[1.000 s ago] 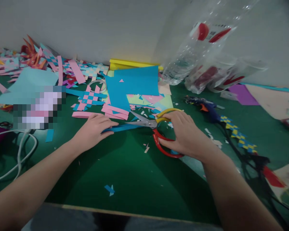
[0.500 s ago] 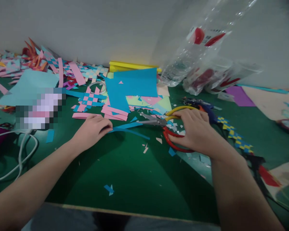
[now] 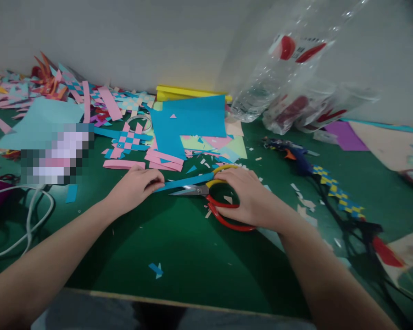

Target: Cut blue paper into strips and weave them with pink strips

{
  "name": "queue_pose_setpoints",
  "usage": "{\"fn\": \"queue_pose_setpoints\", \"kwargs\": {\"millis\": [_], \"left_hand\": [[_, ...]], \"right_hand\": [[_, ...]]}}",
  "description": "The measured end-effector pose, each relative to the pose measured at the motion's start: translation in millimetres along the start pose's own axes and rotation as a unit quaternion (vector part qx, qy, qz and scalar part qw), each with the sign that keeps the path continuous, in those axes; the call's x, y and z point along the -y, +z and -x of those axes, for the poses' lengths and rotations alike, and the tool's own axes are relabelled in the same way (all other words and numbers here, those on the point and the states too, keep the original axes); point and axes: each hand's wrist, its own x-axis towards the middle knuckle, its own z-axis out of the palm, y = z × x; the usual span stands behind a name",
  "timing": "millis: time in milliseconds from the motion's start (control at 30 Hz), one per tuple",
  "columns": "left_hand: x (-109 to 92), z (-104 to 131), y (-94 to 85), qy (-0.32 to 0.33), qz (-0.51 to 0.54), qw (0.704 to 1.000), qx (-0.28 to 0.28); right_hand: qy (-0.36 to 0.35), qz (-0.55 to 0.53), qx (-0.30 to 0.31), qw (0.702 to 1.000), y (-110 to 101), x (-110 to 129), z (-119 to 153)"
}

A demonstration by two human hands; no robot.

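Observation:
My left hand (image 3: pixel 137 188) pinches the left end of a narrow blue paper strip (image 3: pixel 189 182) above the green table. Inside the handles of the scissors (image 3: pixel 201 189), one yellow and one red, are the fingers of my right hand (image 3: pixel 249 195). The strip's right end reaches the fingertips of my right hand, just above the blades. The blades point left and lie close together below the strip. Behind my left hand are folded pink strips (image 3: pixel 165 161) and a pink-and-blue woven piece (image 3: pixel 130 141).
Blue sheets (image 3: pixel 196 117) lie at the back centre. A plastic bottle (image 3: pixel 261 87) leans by the wall, beside wrapped cups (image 3: pixel 337 107). A phone (image 3: pixel 64 151) with a white cable (image 3: pixel 29 220) is on the left. Paper scraps (image 3: pixel 304 201) lie on the right.
My right hand has moved left and slightly down with the scissors. Their blades have left the strip and now sit below it. My left hand has barely moved.

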Motion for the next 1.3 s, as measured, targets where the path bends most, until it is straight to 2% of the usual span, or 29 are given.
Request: {"fn": "queue_pose_setpoints", "kwargs": {"millis": [200,433,800,1100,1300], "left_hand": [[3,1,7.3,0.004,-0.002,1.000,-0.031],[1,-1,8.4,0.025,0.008,1.000,-0.006],[2,1,1.5,0.071,0.006,0.997,0.000],[6,2,4.2,0.092,0.004,0.996,0.012],[4,3,-0.3,0.099,0.011,0.995,0.021]], "right_hand": [[-0.020,-0.039,-0.010,0.999,3,6,-2],[-0.013,-0.052,0.015,0.998,2,8,-4],[-0.003,-0.034,0.041,0.999,-4,-10,2],[0.004,-0.055,0.055,0.997,-2,-12,3],[-0.005,-0.044,0.044,0.998,-3,-13,5]]}}
